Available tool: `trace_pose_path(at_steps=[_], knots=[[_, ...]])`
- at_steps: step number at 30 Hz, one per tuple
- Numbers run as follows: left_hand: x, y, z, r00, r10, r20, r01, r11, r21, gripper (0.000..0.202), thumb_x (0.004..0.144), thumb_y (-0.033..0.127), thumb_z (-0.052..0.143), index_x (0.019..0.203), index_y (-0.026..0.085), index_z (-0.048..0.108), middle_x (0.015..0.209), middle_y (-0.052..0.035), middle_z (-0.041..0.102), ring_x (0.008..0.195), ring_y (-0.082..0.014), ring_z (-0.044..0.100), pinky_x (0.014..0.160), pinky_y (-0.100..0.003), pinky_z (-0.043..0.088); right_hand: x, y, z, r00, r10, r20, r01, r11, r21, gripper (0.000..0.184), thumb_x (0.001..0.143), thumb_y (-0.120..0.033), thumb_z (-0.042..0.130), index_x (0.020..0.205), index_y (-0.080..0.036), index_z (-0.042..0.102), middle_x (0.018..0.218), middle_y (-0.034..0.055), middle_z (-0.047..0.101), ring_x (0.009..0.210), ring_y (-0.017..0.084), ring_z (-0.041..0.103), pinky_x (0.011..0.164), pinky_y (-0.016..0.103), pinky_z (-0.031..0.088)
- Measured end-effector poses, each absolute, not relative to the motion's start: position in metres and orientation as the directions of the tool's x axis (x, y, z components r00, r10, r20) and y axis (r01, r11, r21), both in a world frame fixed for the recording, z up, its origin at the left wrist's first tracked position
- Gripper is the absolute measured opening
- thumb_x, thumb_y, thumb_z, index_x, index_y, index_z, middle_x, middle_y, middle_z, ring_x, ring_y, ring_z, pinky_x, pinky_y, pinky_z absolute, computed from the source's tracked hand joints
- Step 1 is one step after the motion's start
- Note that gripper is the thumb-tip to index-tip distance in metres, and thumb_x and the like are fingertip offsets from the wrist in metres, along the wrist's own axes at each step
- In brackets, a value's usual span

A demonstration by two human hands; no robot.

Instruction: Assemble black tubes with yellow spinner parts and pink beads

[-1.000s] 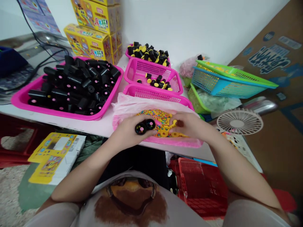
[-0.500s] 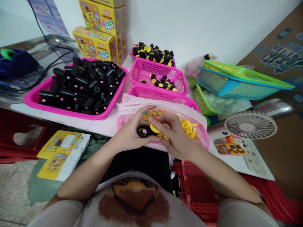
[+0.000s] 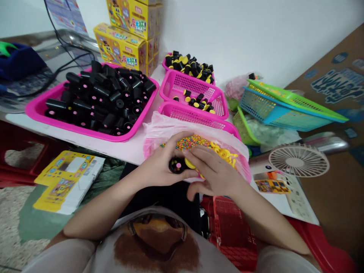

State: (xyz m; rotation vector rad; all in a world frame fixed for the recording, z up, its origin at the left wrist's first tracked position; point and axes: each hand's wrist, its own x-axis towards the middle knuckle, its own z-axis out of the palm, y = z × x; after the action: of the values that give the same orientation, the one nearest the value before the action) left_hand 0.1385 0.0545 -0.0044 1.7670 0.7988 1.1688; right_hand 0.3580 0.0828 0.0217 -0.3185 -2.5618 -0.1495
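My left hand (image 3: 159, 167) is closed round black tubes (image 3: 176, 165) whose open ends show pink. My right hand (image 3: 212, 170) pinches a yellow cap (image 3: 189, 163) against one of the tubes. Both hands hover at the near edge of a pink basket (image 3: 199, 117) lined with a clear bag, which holds small coloured candies (image 3: 193, 142) and loose yellow caps (image 3: 224, 153).
A large pink tray (image 3: 42, 113) of black tubes sits to the left. Behind are two pink baskets (image 3: 218, 104) with capped tubes and yellow boxes (image 3: 122, 49). To the right are blue and green baskets (image 3: 278, 110) and a small white fan (image 3: 298, 161). A red crate (image 3: 236, 227) lies below.
My right hand left the yellow caps in the basket, came across to my left hand with one cap, and now presses it onto a tube. The view shifted slightly right.
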Motion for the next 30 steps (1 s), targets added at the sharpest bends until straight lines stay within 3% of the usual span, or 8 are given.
trace_pose_path(at_steps=[5,10,15,20,22,25,27,30], knots=[[0.139,0.05,0.0,0.351,0.876,0.331,0.048,-0.37,0.928,0.079,0.087,0.037,0.082,0.152,0.033,0.036,0.163,-0.0114,0.049,0.104,-0.0241,0.078,0.095,-0.038,0.066,0.351,0.074,0.012,-0.704,0.282,0.652,0.294,0.951,-0.093,0.074,0.103,-0.03,0.064,0.168,-0.018,0.03,0.121,0.0155,0.076,0.118,0.027,0.074,0.101,0.043,0.064],[0.137,0.051,0.001,0.342,0.899,0.272,0.054,-0.308,0.95,0.082,0.085,0.038,0.082,0.153,0.033,0.036,0.155,-0.0108,0.056,0.101,-0.025,0.078,0.093,-0.042,0.067,0.352,0.072,0.004,-0.721,0.293,0.628,0.301,0.949,-0.096,0.072,0.103,-0.029,0.065,0.167,-0.024,0.033,0.129,0.0138,0.077,0.12,0.03,0.075,0.101,0.047,0.065],[0.136,0.053,0.0,0.294,0.901,0.319,0.043,-0.346,0.937,0.075,0.086,0.036,0.081,0.148,0.029,0.039,0.166,-0.0133,0.043,0.107,-0.0247,0.077,0.097,-0.041,0.066,0.353,0.078,0.012,-0.737,0.316,0.598,0.299,0.945,-0.131,0.062,0.104,-0.029,0.063,0.162,-0.023,0.043,0.134,0.014,0.075,0.125,0.027,0.073,0.105,0.044,0.064],[0.138,0.049,0.002,0.409,0.864,0.294,0.003,-0.323,0.946,0.08,0.09,0.031,0.078,0.154,0.029,0.028,0.117,-0.0076,0.078,0.099,-0.0252,0.08,0.092,-0.041,0.066,0.361,0.086,0.028,-0.71,0.462,0.532,0.192,0.853,-0.485,0.032,0.105,-0.026,0.062,0.135,-0.031,0.072,0.121,0.0057,0.081,0.113,0.019,0.077,0.099,0.034,0.065],[0.14,0.049,0.002,0.424,0.848,0.319,-0.003,-0.351,0.937,0.08,0.091,0.029,0.077,0.154,0.029,0.028,0.103,-0.0039,0.081,0.097,-0.0248,0.08,0.092,-0.04,0.065,0.36,0.086,0.025,-0.633,0.625,0.457,0.161,0.684,-0.712,0.024,0.102,-0.034,0.068,0.124,-0.031,0.078,0.116,0.0055,0.082,0.109,0.02,0.079,0.096,0.035,0.066],[0.142,0.053,-0.002,0.342,0.846,0.41,0.043,-0.45,0.892,0.074,0.091,0.032,0.078,0.15,0.027,0.033,0.102,-0.0035,0.08,0.104,-0.0245,0.079,0.095,-0.038,0.061,0.353,0.082,0.018,-0.531,0.832,0.16,0.063,0.227,-0.972,0.057,0.084,-0.059,0.083,0.131,-0.029,0.073,0.126,0.0097,0.079,0.114,0.025,0.077,0.095,0.039,0.066],[0.144,0.057,-0.007,0.288,0.829,0.479,0.096,-0.523,0.847,0.072,0.091,0.036,0.079,0.148,0.026,0.036,0.099,-0.0028,0.08,0.108,-0.0243,0.077,0.099,-0.039,0.058,0.348,0.081,0.016,-0.561,0.826,-0.051,-0.019,-0.074,-0.997,0.064,0.078,-0.061,0.087,0.128,-0.025,0.073,0.126,0.0114,0.078,0.112,0.025,0.077,0.096,0.039,0.065],[0.145,0.06,-0.013,0.257,0.802,0.54,0.151,-0.585,0.797,0.071,0.093,0.038,0.078,0.149,0.026,0.035,0.091,-0.0002,0.079,0.103,-0.0223,0.077,0.097,-0.038,0.057,0.341,0.082,0.022,-0.629,0.741,-0.236,-0.036,-0.331,-0.943,0.041,0.083,-0.052,0.085,0.104,-0.018,0.077,0.104,0.0098,0.081,0.093,0.021,0.079,0.091,0.036,0.066]])
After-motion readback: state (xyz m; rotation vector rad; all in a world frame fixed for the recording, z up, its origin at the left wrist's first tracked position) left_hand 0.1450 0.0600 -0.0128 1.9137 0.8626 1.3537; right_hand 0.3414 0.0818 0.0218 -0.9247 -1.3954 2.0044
